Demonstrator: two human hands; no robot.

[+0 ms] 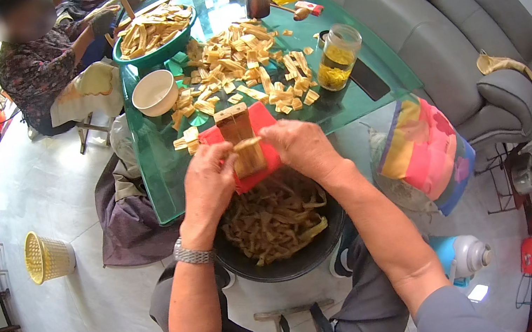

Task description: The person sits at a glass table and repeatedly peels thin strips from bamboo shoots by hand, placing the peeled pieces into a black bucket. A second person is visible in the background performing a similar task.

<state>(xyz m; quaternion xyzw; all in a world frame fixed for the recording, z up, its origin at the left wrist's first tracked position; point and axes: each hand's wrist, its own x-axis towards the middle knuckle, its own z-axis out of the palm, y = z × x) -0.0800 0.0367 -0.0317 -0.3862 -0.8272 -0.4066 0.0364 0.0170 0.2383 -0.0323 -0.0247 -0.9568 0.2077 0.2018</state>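
My left hand [209,176] and my right hand [303,149] pinch opposite ends of a short, pale strip of dried plant material [247,143]. The strip lies across a narrow wooden block [235,123], which slopes down from the table edge over a red cloth [265,118]. Directly below is a black basin [285,275] between my knees, with many brownish strips [273,223] in it. Beyond the block, a loose heap of tan dried pieces [245,49] is spread on the green glass table [157,180].
A green basin [156,57] heaped with larger strips, a cream bowl [154,94] and a glass jar [339,57] stand on the table. Another person [44,71] sits at the far left. A grey sofa [413,33] runs along the right. A thermos [461,257] is by my right side.
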